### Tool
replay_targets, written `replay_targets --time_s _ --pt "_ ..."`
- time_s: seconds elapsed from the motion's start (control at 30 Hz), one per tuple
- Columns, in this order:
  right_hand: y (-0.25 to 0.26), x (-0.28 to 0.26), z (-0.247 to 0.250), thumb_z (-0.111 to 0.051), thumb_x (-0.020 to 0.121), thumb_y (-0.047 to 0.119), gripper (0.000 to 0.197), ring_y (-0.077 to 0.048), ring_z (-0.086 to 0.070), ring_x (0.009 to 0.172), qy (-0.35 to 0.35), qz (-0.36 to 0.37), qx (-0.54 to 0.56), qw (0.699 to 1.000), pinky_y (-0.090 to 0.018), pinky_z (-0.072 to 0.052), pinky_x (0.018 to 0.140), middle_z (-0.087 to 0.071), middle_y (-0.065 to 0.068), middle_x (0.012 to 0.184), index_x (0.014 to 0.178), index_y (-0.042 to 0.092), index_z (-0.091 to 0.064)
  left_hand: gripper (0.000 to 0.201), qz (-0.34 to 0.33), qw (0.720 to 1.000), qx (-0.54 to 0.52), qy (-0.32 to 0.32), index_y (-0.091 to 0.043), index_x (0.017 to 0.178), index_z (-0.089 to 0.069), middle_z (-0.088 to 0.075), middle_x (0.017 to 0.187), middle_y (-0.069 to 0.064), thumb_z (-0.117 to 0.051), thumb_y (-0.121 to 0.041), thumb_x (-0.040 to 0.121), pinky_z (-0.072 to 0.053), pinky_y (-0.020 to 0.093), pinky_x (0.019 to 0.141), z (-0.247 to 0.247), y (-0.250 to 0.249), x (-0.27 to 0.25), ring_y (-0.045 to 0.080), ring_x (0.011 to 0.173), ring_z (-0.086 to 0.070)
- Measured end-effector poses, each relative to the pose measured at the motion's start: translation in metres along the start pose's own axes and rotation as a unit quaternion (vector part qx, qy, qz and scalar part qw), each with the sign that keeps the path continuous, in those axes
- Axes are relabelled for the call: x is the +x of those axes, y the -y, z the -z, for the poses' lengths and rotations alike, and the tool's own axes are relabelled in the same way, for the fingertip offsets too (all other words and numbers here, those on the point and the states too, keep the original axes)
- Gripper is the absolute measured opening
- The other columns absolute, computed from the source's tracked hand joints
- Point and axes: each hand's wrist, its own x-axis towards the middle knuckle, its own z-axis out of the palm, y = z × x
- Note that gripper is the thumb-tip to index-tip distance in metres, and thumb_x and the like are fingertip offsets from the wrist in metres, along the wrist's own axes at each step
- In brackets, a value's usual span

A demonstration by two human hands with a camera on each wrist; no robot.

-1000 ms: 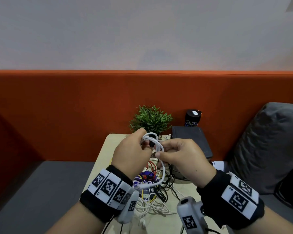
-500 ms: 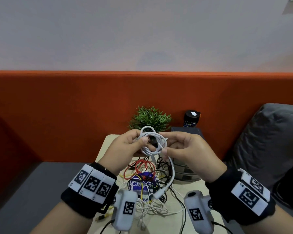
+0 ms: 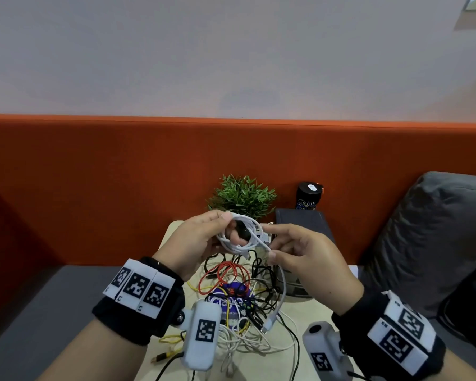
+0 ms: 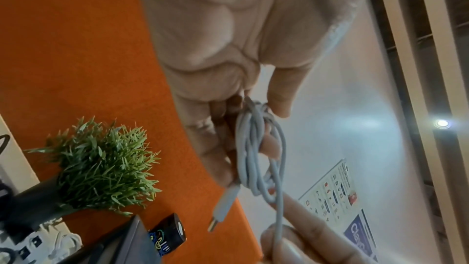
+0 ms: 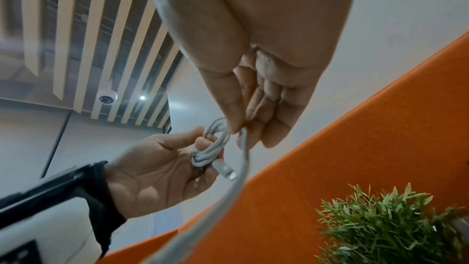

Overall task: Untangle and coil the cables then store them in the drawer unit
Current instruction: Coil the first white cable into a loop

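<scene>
A white cable (image 3: 241,244) is wound into a small coil above the table. My left hand (image 3: 201,240) pinches the coil (image 4: 253,158) between thumb and fingers. My right hand (image 3: 294,251) pinches the loose tail (image 5: 243,148) just beside the coil; the tail (image 3: 282,292) hangs down to a white plug (image 3: 270,324). One plug end (image 4: 224,205) sticks out of the coil. Below lies a tangle of red, black, yellow and white cables (image 3: 239,295). The dark grey drawer unit (image 3: 302,224) stands behind my right hand, mostly hidden.
The small beige table (image 3: 171,232) holds a green potted plant (image 3: 242,196) and a black can (image 3: 309,195) at the back. An orange padded wall (image 3: 121,174) runs behind; a grey cushion (image 3: 434,237) lies to the right.
Both hands have drawn slightly apart and the coil has gained a turn. The hanging tail has grown shorter, and its plug has lifted off the pile.
</scene>
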Motion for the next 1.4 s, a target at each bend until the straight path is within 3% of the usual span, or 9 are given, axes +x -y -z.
replay_targets --time_s 0.17,0.27,0.47,0.63,0.77,0.9,1.03,1.23,1.4 --pt "-0.004 0.0 -0.007 -0.069 0.085 0.014 0.017 -0.006 -0.057 0.083 -0.096 0.032 -0.125 0.987 -0.014 -0.044 0.072 -0.06 0.011 0.083 0.089 0.03 -0.07 0.032 0.008 0.999 -0.002 0.035 0.011 0.106 -0.05 -0.068 0.083 0.016 -0.038 -0.018 0.099 -0.057 0.033 0.073 -0.006 0.005 -0.004 0.03 0.08 -0.065" --pt "-0.002 0.002 -0.007 -0.068 0.086 0.013 0.013 0.0 -0.055 0.076 -0.116 0.025 -0.136 0.983 -0.006 -0.039 0.065 -0.059 0.012 0.08 0.086 0.026 -0.071 0.027 0.007 0.999 -0.004 0.046 0.006 0.104 -0.051 -0.068 0.089 0.017 -0.04 -0.018 0.097 -0.058 0.031 0.069 -0.01 0.006 -0.006 0.025 0.082 -0.067" --pt "0.013 -0.003 -0.009 -0.061 0.087 0.007 0.026 -0.006 -0.067 0.086 -0.044 -0.015 0.099 0.994 -0.015 -0.052 0.074 -0.075 0.008 0.088 0.094 0.027 -0.075 0.028 0.002 1.0 -0.014 0.018 0.006 0.109 -0.053 -0.06 0.11 0.031 -0.048 -0.017 0.093 -0.059 0.034 0.072 -0.011 0.012 -0.006 0.029 0.093 -0.068" --pt "0.014 -0.002 -0.013 -0.069 0.086 0.013 0.031 -0.007 -0.069 0.082 -0.058 -0.013 0.128 0.99 -0.017 -0.051 0.072 -0.075 0.006 0.085 0.115 0.024 -0.065 0.014 -0.001 1.0 -0.008 0.016 -0.008 0.097 -0.058 -0.059 0.096 0.016 -0.048 -0.017 0.093 -0.059 0.035 0.073 -0.014 0.015 -0.008 0.032 0.092 -0.067" --pt "0.012 -0.002 -0.016 -0.067 0.087 0.013 0.045 -0.009 -0.068 0.083 -0.073 0.003 0.133 0.988 -0.029 -0.053 0.081 -0.074 0.005 0.086 0.126 0.031 -0.056 0.017 -0.025 1.0 0.014 -0.01 -0.005 0.102 -0.06 -0.062 0.1 0.025 -0.049 -0.017 0.094 -0.058 0.038 0.077 -0.017 0.017 -0.007 0.03 0.092 -0.066" --pt "0.011 -0.002 -0.016 -0.066 0.088 0.014 0.05 -0.008 -0.068 0.084 -0.055 0.026 0.129 0.99 -0.03 -0.053 0.081 -0.074 0.006 0.089 0.131 0.035 -0.052 0.017 -0.047 0.996 0.059 -0.046 -0.003 0.101 -0.062 -0.063 0.089 0.012 -0.05 -0.015 0.095 -0.058 0.033 0.077 -0.015 0.019 -0.005 0.02 0.084 -0.065" --pt "0.008 0.002 -0.017 -0.063 0.088 0.003 0.045 -0.013 -0.066 0.078 -0.011 0.02 0.217 0.976 -0.027 -0.051 0.075 -0.071 0.002 0.081 0.126 0.025 -0.053 0.013 -0.05 0.995 0.062 -0.063 -0.006 0.094 -0.064 -0.068 0.085 0.006 -0.052 -0.011 0.094 -0.057 0.031 0.077 -0.016 0.021 -0.003 0.016 0.081 -0.065" --pt "0.01 0.008 -0.016 -0.057 0.075 0.002 0.035 -0.012 -0.063 0.071 0.039 -0.023 0.388 0.92 -0.023 -0.05 0.065 -0.069 -0.003 0.086 0.109 0.007 -0.059 0.011 -0.114 0.979 0.124 -0.115 -0.014 0.089 -0.071 -0.066 0.104 0.008 -0.061 -0.009 0.088 -0.054 0.032 0.082 -0.019 0.028 0.0 0.018 0.093 -0.065" --pt "0.014 0.013 -0.018 -0.059 0.082 -0.009 0.024 -0.009 -0.061 0.069 -0.042 -0.052 0.301 0.951 -0.018 -0.049 0.059 -0.069 -0.008 0.086 0.101 0.005 -0.061 0.013 -0.132 0.98 0.078 -0.131 -0.008 0.096 -0.071 -0.072 0.093 0.008 -0.063 -0.006 0.086 -0.054 0.025 0.073 -0.028 0.026 -0.002 0.015 0.083 -0.068"
